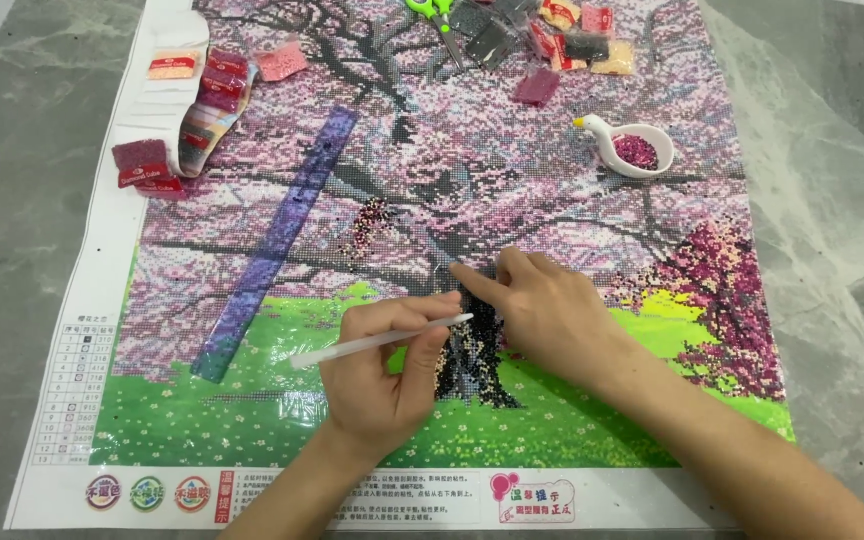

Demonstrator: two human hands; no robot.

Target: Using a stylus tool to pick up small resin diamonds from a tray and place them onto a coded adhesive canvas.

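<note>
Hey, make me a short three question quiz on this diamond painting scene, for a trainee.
1. Which hand holds the white pen?
2. True or false: the swan-shaped dish holds green beads.
3. The right hand presses a fingertip on: A) the canvas B) the green scissors C) the ruler strip.

Key: 1. The left hand. 2. False, they are dark pink. 3. A.

Grey marble table (12, 200); bead-picture canvas (592, 440) flat on it, clear film (822, 200) alongside.
</note>
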